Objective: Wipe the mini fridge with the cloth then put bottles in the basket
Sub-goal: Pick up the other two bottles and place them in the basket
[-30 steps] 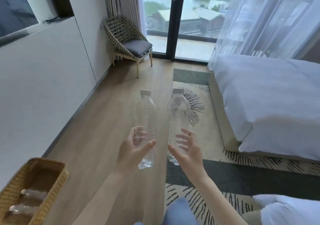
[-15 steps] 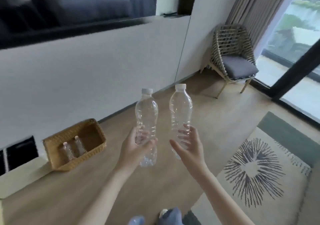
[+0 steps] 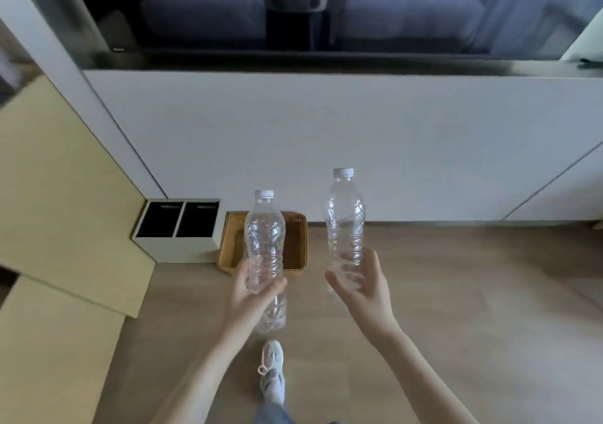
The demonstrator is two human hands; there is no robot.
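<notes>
I hold two clear plastic bottles with white caps, both upright above the wooden floor. My left hand (image 3: 248,290) grips the lower half of the left bottle (image 3: 264,231). My right hand (image 3: 360,280) grips the base of the right bottle (image 3: 344,224), which is slightly higher. A woven wicker basket (image 3: 298,247) sits on the floor against the white wall, directly behind the left bottle. The bottle hides most of the basket's inside. No mini fridge or cloth is in sight.
A white box with two dark compartments (image 3: 177,231) stands left of the basket. Pale yellow panels (image 3: 62,214) fill the left side. A white low wall (image 3: 359,143) with dark glass above runs across. My shoe (image 3: 272,371) is on the floor below.
The view has swung left from the bed and window to face the wall. The basket now lies straight ahead behind the left bottle. Both hands still hold their bottles upright.
</notes>
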